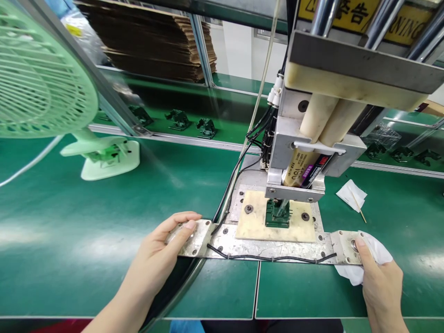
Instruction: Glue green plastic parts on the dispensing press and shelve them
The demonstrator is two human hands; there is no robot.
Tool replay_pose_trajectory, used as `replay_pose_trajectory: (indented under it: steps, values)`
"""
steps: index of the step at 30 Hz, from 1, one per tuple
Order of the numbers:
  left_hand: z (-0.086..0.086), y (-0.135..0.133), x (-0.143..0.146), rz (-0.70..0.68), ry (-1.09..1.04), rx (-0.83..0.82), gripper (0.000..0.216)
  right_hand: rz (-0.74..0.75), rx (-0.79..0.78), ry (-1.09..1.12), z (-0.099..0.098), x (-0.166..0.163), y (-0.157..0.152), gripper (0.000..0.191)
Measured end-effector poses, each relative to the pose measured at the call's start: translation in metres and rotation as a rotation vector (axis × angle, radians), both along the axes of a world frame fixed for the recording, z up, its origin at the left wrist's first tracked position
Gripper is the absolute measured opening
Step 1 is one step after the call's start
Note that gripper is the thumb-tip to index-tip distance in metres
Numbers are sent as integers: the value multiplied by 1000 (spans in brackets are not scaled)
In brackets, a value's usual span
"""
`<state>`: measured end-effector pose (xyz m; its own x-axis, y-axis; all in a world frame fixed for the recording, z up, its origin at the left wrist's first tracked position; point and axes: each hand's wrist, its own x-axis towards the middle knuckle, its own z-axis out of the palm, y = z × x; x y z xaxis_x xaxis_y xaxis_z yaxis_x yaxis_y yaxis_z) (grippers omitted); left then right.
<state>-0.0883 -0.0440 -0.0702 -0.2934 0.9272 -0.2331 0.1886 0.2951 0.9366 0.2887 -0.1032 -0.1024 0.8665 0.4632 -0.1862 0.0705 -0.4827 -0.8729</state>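
My left hand [161, 247] curls around the left metal button block [203, 238] of a dispensing press, its thumb lying on top. At the other end, my right hand [383, 280] presses its thumb on the round button of the right metal block [342, 247]. A crumpled white tissue [379, 247] is held in that hand, partly beneath the block. Between the hands, a small dark green plastic part [277, 219] sits in the cream fixture plate [251, 224]. Above it, a twin-barrel adhesive cartridge [305, 166] is clamped in the press, with its clear nozzle reaching down to the part.
A light green fan [38, 69] stands at left on its base [111, 162]. Several dark green parts [206, 128] lie on the belt behind. Black cables [236, 162] run beside the press. A white tissue with a wooden stick [352, 194] rests at right. Stacked cardboard [149, 41] is at the back.
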Motion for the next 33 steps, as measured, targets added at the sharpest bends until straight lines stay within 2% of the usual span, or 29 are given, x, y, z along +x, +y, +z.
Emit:
replay_pose_trajectory:
  steps: [12,15,19,24,26,28,30,33]
  values:
    - [-17,4,-14,-45,48,15,53,7,42,-19,-8,3,-1,56]
    - [-9,3,-10,-38,53,28,50,-1,50,-11,-6,2,-1,57]
    - [6,1,0,-36,38,2,37,6,45,8,-6,3,-2,58]
    - [5,0,5,8,32,31,35,10,60,-5,-6,2,-1,57]
    - [6,-1,4,-1,134,22,37,18,68,-9,-4,0,0,58]
    - [14,-2,3,-55,351,66,38,33,59,-12,-2,0,0,60]
    - [30,-3,3,-143,588,204,40,48,39,-18,-1,0,0,63]
    - [61,4,14,-321,728,427,50,51,20,-26,-1,0,-1,63]
